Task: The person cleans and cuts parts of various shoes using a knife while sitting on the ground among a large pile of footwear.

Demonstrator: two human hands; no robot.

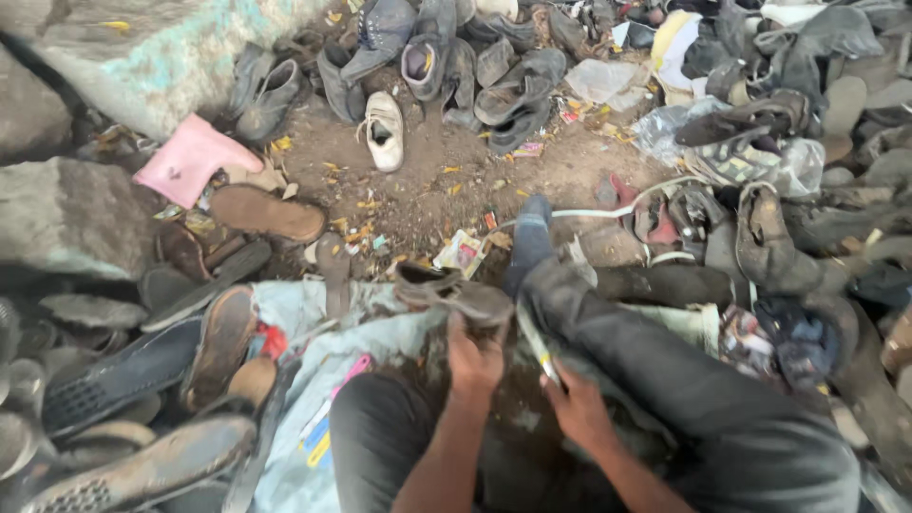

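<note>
My left hand (473, 359) grips the near end of a worn dark sandal (454, 290) held just in front of my knees. My right hand (577, 407) holds a thin tool (533, 338) with a pale blade and a yellow band, its tip pointing up toward the sandal's right side. Both forearms reach out from the bottom of the view. My right leg in dark trousers (655, 351) stretches forward, ending in a blue-socked foot (530, 233).
Piles of old shoes and sandals ring a patch of bare dirt (427, 180). A white shoe (384, 130) and a pink boot (190, 157) lie to the left. Soles (220, 344) are stacked at lower left on a pale cloth (370, 342). A stone block (66, 214) stands at left.
</note>
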